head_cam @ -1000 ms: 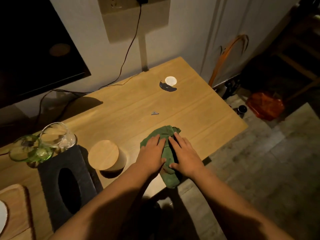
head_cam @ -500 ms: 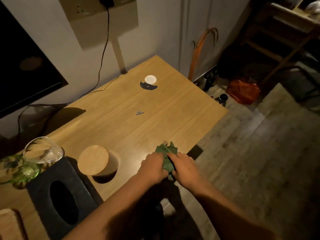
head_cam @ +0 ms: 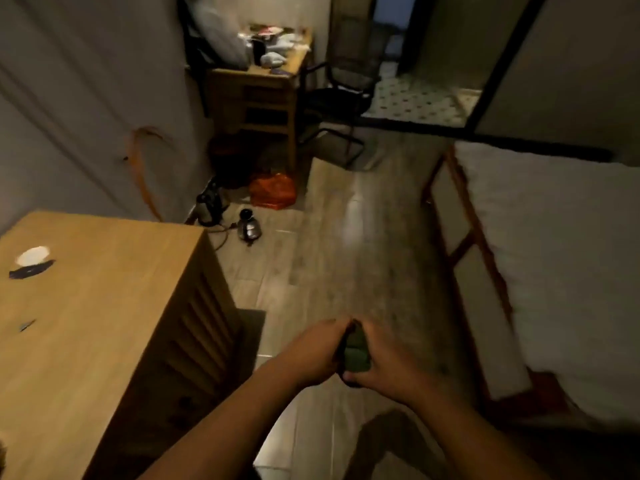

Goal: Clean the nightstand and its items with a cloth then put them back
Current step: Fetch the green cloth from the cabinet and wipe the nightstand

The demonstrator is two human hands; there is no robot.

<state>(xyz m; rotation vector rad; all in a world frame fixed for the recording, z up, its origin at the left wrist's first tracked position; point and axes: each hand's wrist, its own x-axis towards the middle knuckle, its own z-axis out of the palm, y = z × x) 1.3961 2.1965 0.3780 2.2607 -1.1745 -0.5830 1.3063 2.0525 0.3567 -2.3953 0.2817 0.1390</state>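
fingers [head_cam: 331,328] of left hand [head_cam: 310,353] and right hand [head_cam: 389,367] curl round a bunched green cloth [head_cam: 356,353], held between them above the floor [head_cam: 346,271], at 3 o'clock of the wooden nightstand [head_cam: 90,341]

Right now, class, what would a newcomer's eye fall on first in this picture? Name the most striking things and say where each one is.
First, the left hand and right hand at lower centre, both gripping a bunched green cloth over the floor, beside the furniture. Next, the wooden nightstand at left, with a white disc on its top at far left, and the pale bed along the right.
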